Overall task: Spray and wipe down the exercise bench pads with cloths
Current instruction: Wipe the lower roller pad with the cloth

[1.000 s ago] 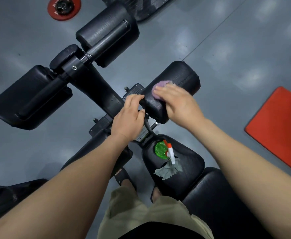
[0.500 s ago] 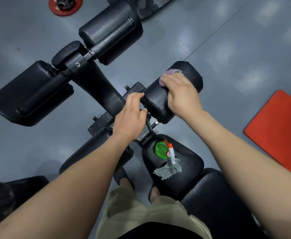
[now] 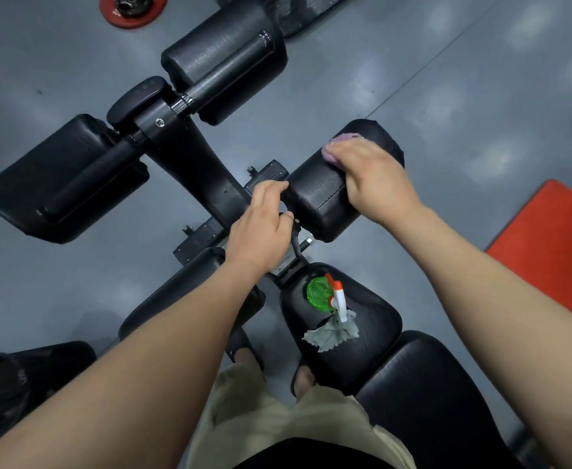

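A black roller pad [image 3: 318,194] juts right from the bench's frame at the centre. My right hand [image 3: 374,179] lies over the pad's far end and presses a pink cloth [image 3: 340,143] onto it, with most of the cloth hidden under the fingers. My left hand [image 3: 261,228] grips the metal frame bar beside the pad's near end. On the black seat pad [image 3: 376,326] below stand a green spray bottle [image 3: 322,292] with a white and orange trigger and a crumpled grey cloth [image 3: 332,335].
Two more black roller pads [image 3: 223,55] [image 3: 61,181] sit on a crossbar at the far end. A red weight plate [image 3: 132,8] lies on the grey floor at the top. A red mat [image 3: 555,245] is on the right. My feet in sandals stand beside the seat.
My right hand has slid the pink cloth along the roller pad away from the frame, toward the pad's far end. My left hand has kept its grip on the frame.
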The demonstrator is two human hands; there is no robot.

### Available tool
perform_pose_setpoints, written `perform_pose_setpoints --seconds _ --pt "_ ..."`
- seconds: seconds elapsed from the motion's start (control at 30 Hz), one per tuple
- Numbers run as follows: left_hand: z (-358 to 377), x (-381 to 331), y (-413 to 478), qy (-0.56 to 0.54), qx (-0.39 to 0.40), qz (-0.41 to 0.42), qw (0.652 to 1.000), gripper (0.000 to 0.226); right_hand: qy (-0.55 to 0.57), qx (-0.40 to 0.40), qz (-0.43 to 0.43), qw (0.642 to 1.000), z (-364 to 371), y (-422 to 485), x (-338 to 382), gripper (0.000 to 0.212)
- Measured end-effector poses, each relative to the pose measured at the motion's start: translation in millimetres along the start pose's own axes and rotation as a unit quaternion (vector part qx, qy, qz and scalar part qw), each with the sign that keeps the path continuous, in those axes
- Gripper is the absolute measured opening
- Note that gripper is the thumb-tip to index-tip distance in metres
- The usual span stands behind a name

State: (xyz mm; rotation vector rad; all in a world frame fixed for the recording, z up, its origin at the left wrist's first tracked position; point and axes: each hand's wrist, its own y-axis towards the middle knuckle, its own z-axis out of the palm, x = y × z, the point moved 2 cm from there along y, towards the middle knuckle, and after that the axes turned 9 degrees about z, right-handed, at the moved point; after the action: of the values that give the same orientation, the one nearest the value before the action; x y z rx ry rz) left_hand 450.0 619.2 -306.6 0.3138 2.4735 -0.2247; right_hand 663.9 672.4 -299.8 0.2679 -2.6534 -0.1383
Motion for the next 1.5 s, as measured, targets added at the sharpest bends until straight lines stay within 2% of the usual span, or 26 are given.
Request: perform_pose_setpoints --seconds 0.1,0.27,0.33,0.43,0.67,0.73,0.83,0.9,1.07,1.23,1.4,1.5 --pt "-0.5 0.2 -0.1 -0.006 0.000 -0.006 1.000 0.047 0.016 -0.031 0.014 0.999 2.4 -24.5 4.2 0.043" --pt "-1.4 -1.5 -0.5 -0.006 0.005 0.000 1.000 0.048 0.026 -0.050 0.097 0.994 15.9 -75.4 -5.3 0.061" --pt "-0.8 -0.5 -0.2 -0.006 0.003 0.004 1.000 0.047 0.030 -0.048 0.088 0.995 21.4 -86.9 4.6 0.061" --pt "-0.2 0.4 0.2 0.000 0.002 0.007 1.000 0.046 0.026 -0.008 0.030 0.999 29.0 -92.4 29.7 0.063" --pt "0.6 0.4 0.6 0.010 0.004 0.009 1.000 0.045 -0.041 0.042 -0.080 0.995 6.9 -45.4 23.8 0.052" --pt "1.0 1.1 0.8 0.010 0.002 0.010 1.000 0.044 -0.056 0.018 -0.040 0.998 -4.2 -19.2 9.7 0.044" --pt "2.3 1.5 0.4 0.012 0.004 0.012 1.000 0.044 -0.063 -0.018 0.085 0.994 -15.3 9.7 -13.4 0.036" --pt "3.2 2.6 0.8 0.015 0.004 0.012 1.000 0.044 -0.054 -0.024 0.122 0.991 -13.1 15.5 -10.6 0.035" --pt "3.0 3.2 2.1 0.014 0.000 0.007 1.000 0.045 -0.021 -0.022 0.039 0.999 7.8 -17.7 33.8 0.033" --pt "3.5 1.3 1.1 0.015 0.002 0.011 1.000 0.047 0.026 0.020 0.014 0.999 22.3 -57.7 42.4 0.044" --pt "1.2 -3.4 -1.6 0.026 0.001 0.000 1.000 0.048 0.099 -0.038 0.007 0.994 14.9 -80.3 42.5 0.022" --pt "-0.6 -7.0 -4.7 0.030 0.003 -0.010 0.999 0.048 0.126 -0.064 0.061 0.988 1.0 -99.7 42.4 0.018"
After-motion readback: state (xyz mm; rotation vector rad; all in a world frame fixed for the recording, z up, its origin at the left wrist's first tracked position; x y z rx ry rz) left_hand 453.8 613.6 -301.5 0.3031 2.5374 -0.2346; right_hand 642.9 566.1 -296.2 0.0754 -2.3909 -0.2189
